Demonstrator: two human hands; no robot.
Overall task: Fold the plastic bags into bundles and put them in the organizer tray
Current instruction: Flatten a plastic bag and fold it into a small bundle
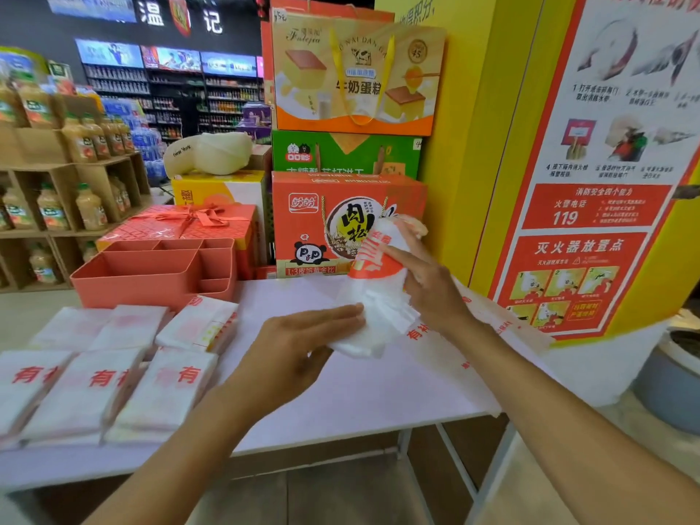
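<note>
Mid-fold, centre right of the frame: a sheaf of thin white plastic bags with red printing held up off the pale pink tabletop. Left hand flat and open-fingered beneath the lower end, supporting rather than pinching; right hand wrapped around the upper part, closed on the sheaf. Best done by squaring the loose lower edges first, pressing trapped air out toward the open end, then folding in even thirds so the bundle matches the flat white folded bundles lying at lower left. Worth keeping a firm pinch on the crease, since thin film looks likely to spring open. Coral-orange plastic organizer tray with compartments standing at the tabletop's far edge, left of centre, apparently with nothing in it yet, though its compartment floors mostly hidden behind its walls. Upper end of the sheaf motion-blurred; printing illegible. More loose bags partly covered by the right forearm, count unclear.
</note>
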